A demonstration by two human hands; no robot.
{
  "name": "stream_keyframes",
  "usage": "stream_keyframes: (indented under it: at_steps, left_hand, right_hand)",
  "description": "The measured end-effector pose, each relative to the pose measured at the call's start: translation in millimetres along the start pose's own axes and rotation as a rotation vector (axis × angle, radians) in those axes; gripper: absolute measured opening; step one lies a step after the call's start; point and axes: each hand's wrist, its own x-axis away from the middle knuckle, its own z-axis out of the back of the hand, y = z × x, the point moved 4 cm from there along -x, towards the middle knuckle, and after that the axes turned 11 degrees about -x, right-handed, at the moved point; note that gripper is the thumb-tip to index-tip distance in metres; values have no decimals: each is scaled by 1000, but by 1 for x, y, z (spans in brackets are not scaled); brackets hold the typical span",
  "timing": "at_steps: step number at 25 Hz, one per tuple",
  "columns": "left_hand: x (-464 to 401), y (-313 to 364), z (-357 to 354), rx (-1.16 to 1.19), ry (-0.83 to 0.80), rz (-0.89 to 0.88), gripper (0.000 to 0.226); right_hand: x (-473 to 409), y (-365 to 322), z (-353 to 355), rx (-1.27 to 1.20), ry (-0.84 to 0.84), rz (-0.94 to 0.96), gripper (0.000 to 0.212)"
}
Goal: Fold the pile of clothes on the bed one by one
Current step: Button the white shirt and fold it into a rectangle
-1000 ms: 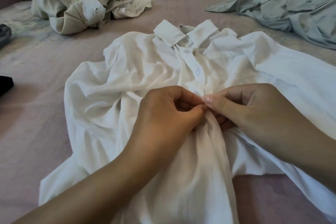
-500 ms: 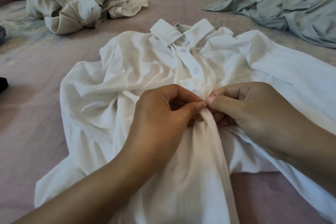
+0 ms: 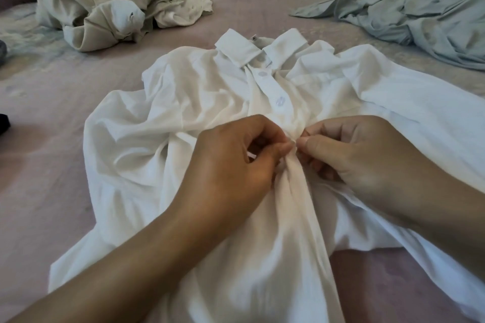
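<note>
Both hands, left hand [image 3: 236, 165] and right hand [image 3: 359, 162], pinch the placket of the white shirt [image 3: 183, 102] lying unfolded, front up, on the bed [image 3: 39, 165], apparently buttoning it; beyond, the cream heap [image 3: 110, 8] and grey garment [image 3: 420, 16] remain unfolded.

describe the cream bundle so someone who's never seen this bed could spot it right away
Start at the white shirt spread mid-bed and look to the far left corner. The cream bundle lies there in a crumpled heap. Unlike the flat grey-green garment at far right, it is beige, knotted and piled high.
</note>
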Motion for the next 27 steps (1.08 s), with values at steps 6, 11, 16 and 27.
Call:
stream_keyframes:
  at_steps: [6,11,16,27]
  left_hand:
    - [-2,-1,-1,188,27,113,9]
    - [-7,-11,-8,700,-397,606,21]
    - [-21,-10,-1,744,-469,678,9]
    - [-109,-1,22,-390,-69,155,24]
  right_hand:
    - [-1,-2,-2,-190,-69,-32,26]
    - [-2,-5,-3,-215,-123,-15,28]
    - [-11,-19,-7,-30,-97,43,21]
    - [-92,-48,4,279,45,104,17]
